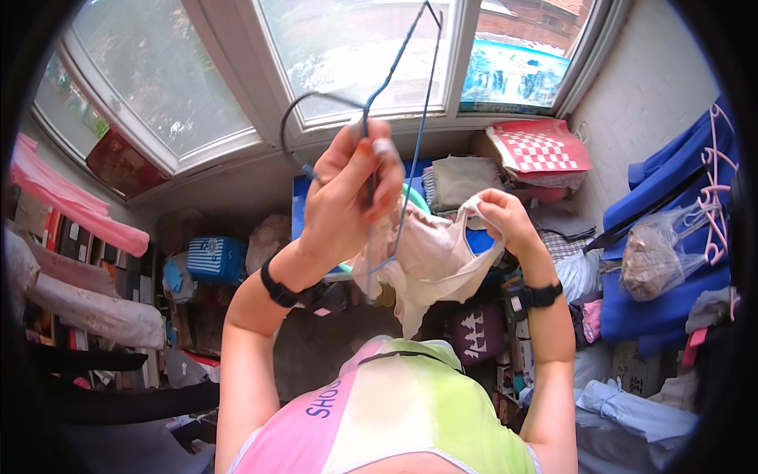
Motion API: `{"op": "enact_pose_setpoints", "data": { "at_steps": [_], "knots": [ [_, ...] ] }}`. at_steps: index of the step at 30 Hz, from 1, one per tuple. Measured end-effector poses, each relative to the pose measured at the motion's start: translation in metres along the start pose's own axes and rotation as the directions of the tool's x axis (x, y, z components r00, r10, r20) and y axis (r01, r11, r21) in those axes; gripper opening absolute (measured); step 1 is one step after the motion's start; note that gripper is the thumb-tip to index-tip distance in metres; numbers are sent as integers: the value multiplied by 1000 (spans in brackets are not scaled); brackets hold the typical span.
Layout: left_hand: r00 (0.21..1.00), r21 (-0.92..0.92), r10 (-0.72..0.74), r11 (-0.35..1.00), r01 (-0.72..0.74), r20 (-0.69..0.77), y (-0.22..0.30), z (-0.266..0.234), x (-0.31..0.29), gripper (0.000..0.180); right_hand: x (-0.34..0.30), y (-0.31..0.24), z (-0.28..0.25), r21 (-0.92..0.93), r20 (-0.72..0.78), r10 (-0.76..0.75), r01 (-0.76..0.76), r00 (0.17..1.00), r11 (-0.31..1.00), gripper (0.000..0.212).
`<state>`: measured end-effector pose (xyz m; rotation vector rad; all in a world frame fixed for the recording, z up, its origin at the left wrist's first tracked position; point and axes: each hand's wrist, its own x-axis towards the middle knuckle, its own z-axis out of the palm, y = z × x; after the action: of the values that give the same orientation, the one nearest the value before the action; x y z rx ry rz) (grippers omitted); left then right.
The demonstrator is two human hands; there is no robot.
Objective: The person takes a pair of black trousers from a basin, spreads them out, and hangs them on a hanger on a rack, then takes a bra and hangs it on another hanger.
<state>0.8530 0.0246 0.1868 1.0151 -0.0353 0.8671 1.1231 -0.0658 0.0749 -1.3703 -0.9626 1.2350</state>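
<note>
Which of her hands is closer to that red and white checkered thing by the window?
Right. The right hand is just below-left of the checkered bag; the left hand is farther left, holding a wire hanger.

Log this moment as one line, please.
left hand: holds blue wire hanger | right hand: grips beige garment | hanger partly through garment

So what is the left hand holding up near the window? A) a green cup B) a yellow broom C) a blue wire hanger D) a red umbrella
C: the left hand grips a thin blue wire hanger raised toward the window, while the right hand pinches a pale cloth garment hanging below it.
</note>
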Motion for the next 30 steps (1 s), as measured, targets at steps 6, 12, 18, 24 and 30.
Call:
{"op": "enact_pose_setpoints", "data": {
  "at_steps": [6,12,18,24,30],
  "knots": [
    [985,-48,134,990,-130,104,-13,6,35,20,-38,-29,48,-102,188,-191,213,963,972,29],
    [965,-6,235,972,-236,117,-28,20,64,19,-32,-25,73,-340,84,-397,401,914,851,22],
    [923,324,378,867,-379,69,-38,-4,65,19,-39,-10,56,-515,383,-381,537,842,669,12],
    [940,431,340,847,-313,14,-7,-19,50,21,-11,-12,-8,-324,219,-222,286,950,902,9],
    [966,492,211,863,-113,-149,27,-32,4,25,57,-19,-63,-95,-28,-230,227,973,969,16]
  ]
}}
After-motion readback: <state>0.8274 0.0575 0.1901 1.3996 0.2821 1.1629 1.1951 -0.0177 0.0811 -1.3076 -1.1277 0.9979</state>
